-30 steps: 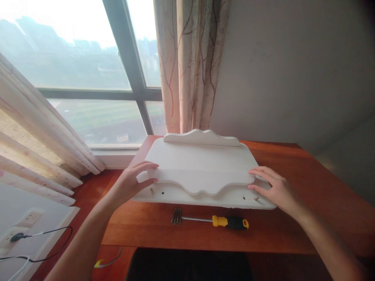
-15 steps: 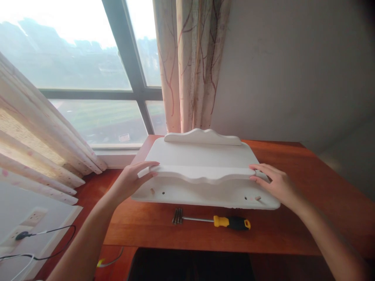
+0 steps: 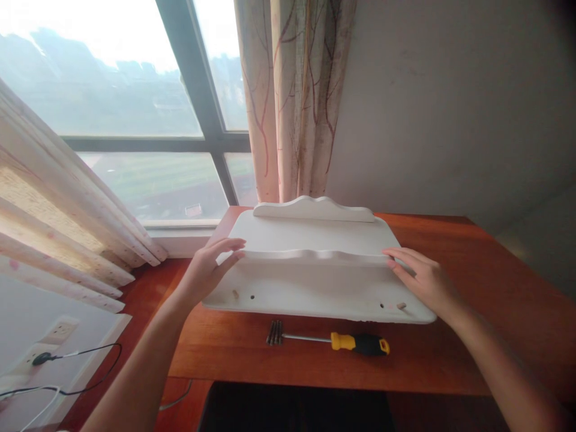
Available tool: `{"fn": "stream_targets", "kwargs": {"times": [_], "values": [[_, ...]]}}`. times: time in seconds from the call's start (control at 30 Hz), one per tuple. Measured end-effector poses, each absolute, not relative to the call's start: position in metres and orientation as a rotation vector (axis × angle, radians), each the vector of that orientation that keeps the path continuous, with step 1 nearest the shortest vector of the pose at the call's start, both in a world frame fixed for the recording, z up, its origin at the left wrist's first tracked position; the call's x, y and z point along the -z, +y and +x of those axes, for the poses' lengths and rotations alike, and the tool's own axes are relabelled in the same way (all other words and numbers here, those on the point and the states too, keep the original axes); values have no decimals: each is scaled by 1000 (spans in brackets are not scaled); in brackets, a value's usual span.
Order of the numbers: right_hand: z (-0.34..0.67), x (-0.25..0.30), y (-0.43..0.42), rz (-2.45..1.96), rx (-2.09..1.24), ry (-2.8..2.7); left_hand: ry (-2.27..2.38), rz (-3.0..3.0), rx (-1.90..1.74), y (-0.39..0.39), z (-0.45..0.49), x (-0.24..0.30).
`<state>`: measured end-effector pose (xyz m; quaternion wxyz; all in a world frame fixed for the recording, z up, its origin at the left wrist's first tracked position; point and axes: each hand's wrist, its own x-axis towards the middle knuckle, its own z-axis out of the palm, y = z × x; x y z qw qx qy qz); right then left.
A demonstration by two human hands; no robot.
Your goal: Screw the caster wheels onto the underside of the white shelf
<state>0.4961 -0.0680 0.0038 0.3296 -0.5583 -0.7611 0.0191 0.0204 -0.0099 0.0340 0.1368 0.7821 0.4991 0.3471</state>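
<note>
A white panel with rounded corners lies on the wooden table. Across its middle stands a white wavy-edged board, its scalloped edge up. My left hand pinches this board's left end between thumb and fingers. At the opposite end, my right hand grips it the same way. Along the panel's near side, a wooden dowel sticks up at right and another dowel at left, each beside a dark hole. A second wavy board stands along the panel's far edge.
On the reddish table, a yellow-and-black screwdriver lies in front of the panel. Several bolts sit by its tip. A dark seat is at the near edge. Curtains, a window and a wall socket surround the table.
The wavy board between my hands has turned, its scalloped edge swinging from facing me and down to pointing up. Both hands keep their hold on its ends.
</note>
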Motion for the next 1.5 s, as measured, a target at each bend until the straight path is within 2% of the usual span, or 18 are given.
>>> {"fn": "stream_targets", "kwargs": {"times": [0.23,0.4,0.5,0.63,0.73,1.5], "values": [[498,2,-66,-1434,14,-2020,1416,2263,-952,-8,15,-32],[498,-1,-66,-1441,-57,-1970,1457,2208,-979,-3,15,-27],[501,-7,-72,-1531,-258,-1880,1467,2112,-957,-5,13,-27],[504,-17,-84,-1587,-724,-1595,1429,1978,-971,-17,11,-32],[503,-24,-90,-1559,-897,-1449,1395,1940,-966,-25,11,-38],[498,-30,-107,-1656,-984,-1515,1440,1946,-864,-39,5,-35]]}}
